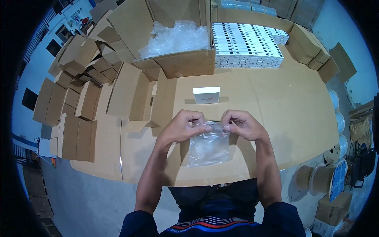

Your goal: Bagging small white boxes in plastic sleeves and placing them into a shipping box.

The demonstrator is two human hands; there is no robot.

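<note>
left hand and right hand each pinch shut on the top rim of a clear plastic bag, seemingly to part its mouth | bag hangs over the cardboard-covered table, looks empty | small white box just beyond | open carton holds crumpled clear plastic

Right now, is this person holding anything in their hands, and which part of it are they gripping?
Yes: a clear plastic bag. The left hand and right hand each pinch its top edge, and the rest hangs down.
</note>
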